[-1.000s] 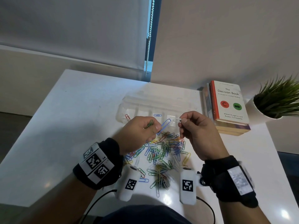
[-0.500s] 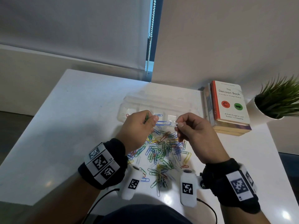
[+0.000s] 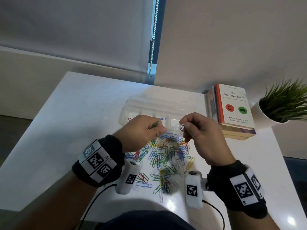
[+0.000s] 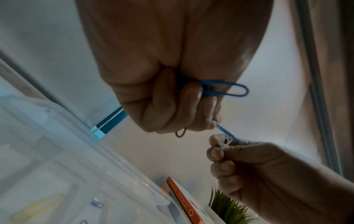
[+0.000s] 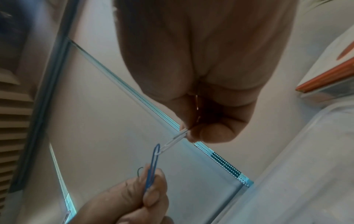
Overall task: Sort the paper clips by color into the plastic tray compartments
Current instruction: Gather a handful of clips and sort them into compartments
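Above a pile of mixed coloured paper clips (image 3: 166,155), my left hand (image 3: 159,129) pinches a blue paper clip (image 3: 167,134) and also holds a green clip (image 3: 153,125) among its curled fingers. My right hand (image 3: 183,125) pinches a white paper clip (image 3: 177,127). In the right wrist view the white clip (image 5: 176,138) is hooked through the end of the blue clip (image 5: 153,163). The left wrist view shows a second blue clip (image 4: 229,89) sticking out of the left fist. The clear plastic tray (image 3: 159,105) lies just beyond the hands, with a red clip (image 3: 129,119) and a blue clip (image 3: 162,119) in separate compartments.
A stack of books (image 3: 232,110) lies to the right of the tray, and a potted plant (image 3: 282,105) stands further right. The white table (image 3: 74,122) has bare surface on the left. A blind chain (image 3: 153,39) hangs at the back wall.
The blue clip between my hands has swung from slanting upward to lying lower and about level. Both hands stay close together above the pile.
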Motion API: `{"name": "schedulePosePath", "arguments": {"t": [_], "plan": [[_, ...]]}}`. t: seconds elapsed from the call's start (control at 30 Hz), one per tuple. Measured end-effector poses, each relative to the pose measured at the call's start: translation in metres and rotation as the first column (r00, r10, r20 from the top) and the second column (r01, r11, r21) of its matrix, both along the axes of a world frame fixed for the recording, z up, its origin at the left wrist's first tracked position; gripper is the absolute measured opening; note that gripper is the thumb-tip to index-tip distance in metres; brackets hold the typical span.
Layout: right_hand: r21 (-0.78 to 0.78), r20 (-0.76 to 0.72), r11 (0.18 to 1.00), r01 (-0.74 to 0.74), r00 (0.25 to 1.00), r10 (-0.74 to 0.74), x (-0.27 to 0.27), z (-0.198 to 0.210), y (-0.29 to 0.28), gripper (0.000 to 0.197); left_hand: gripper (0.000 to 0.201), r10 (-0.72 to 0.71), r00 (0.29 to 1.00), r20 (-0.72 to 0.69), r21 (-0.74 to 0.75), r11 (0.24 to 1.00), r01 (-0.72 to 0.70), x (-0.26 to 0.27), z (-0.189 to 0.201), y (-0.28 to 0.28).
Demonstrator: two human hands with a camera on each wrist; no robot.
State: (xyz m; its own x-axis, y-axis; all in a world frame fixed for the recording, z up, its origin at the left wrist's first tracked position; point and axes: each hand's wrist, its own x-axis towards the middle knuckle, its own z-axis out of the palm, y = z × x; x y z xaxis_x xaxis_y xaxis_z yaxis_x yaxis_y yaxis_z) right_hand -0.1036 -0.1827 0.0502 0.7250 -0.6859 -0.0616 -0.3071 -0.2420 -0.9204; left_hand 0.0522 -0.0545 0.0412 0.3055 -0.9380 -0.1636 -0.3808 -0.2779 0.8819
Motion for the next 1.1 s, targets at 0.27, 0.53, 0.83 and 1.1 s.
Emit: {"name": "schedulePosePath", "arguments": {"t": [0.27, 0.53, 0.83, 1.1], "plan": [[0.078, 0.038, 0.997, 0.014, 0.999, -0.017, 0.003, -0.006, 0.012, 0.022, 0.028, -0.111, 0.993, 0.041, -0.015, 0.994, 0.112, -0.001, 0.006, 0.001], [0.241, 0.129, 0.970, 0.022, 0.990, -0.055, 0.008, -0.008, 0.019, 0.022, 0.025, -0.139, 0.978, -0.154, -0.070, 0.989, 0.130, -0.005, 0.001, -0.001], [0.526, 0.223, 0.850, 0.039, 0.958, -0.182, 0.011, -0.013, 0.019, 0.019, 0.023, -0.036, 0.975, -0.217, -0.085, 0.996, 0.018, -0.001, 0.001, 0.004], [0.640, 0.233, 0.765, 0.070, 0.931, -0.280, 0.012, -0.006, 0.023, 0.017, 0.021, 0.207, 0.976, -0.063, -0.142, 0.966, -0.214, -0.006, -0.006, -0.001]]}}
